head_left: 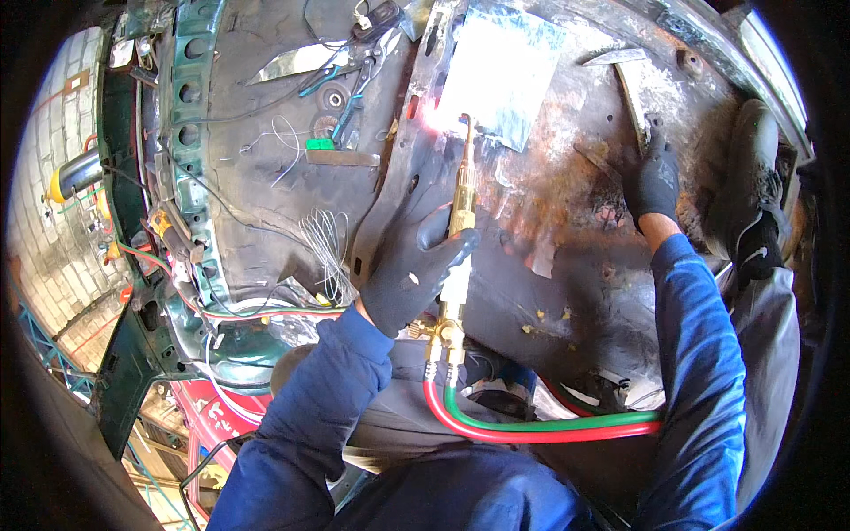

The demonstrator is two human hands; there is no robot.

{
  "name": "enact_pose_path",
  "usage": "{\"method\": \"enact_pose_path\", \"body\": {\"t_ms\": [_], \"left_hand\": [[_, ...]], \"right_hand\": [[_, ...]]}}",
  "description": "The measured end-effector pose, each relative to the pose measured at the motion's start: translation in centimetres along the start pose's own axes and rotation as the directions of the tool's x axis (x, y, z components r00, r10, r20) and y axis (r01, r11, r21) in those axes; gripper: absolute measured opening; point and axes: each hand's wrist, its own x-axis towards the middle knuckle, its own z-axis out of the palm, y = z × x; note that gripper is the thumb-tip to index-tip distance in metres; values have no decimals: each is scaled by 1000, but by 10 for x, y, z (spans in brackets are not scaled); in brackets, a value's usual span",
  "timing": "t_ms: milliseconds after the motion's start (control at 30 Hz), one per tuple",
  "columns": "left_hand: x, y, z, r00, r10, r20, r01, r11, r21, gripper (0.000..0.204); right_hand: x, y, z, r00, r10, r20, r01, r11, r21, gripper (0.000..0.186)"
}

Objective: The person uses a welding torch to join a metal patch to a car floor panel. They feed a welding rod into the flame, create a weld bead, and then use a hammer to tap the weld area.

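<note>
My left hand [407,274], in a black glove, is closed around a brass gas torch [456,288]. Red and green hoses [531,432] run from the torch's lower end toward the right. Its tip points away from me, with a pinkish-white glow beside it at the near left corner of a bright metal sheet [500,75]. The sheet lies on a rusty, scorched metal floor panel [567,203]. On the right, my gloved right hand [653,181] grips the handle of a hammer [630,93]. The hammer's narrow head rests at the far side of the panel.
Snips [363,84] with blue handles, a round disc [332,96] and a flat metal bar [343,158] lie on the left panel. A wire coil [328,252] sits near my left wrist. A black shoe [757,177] is at far right. A green perforated frame rail [190,115] runs along the left.
</note>
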Motion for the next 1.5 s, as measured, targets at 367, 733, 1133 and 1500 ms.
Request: {"method": "enact_pose_path", "body": {"t_ms": [367,733,1133,1500], "left_hand": [[9,-2,-14,997,-74,14,74,997,-15,48],[-85,52,-33,991,-84,-103,96,990,108,61],[-130,35,-47,872,-42,-487,15,998,-61,73],[-135,19,-46,823,8,-568,-51,997,-60,85]], "right_hand": [[43,13,-1,816,135,562,-472,716,513,39],[-81,-70,62,919,-309,245,46,702,711,19],[-101,-131,71,840,-325,434,-25,776,630,42],[-108,-180,61,828,-251,501,-222,675,704,47]]}}
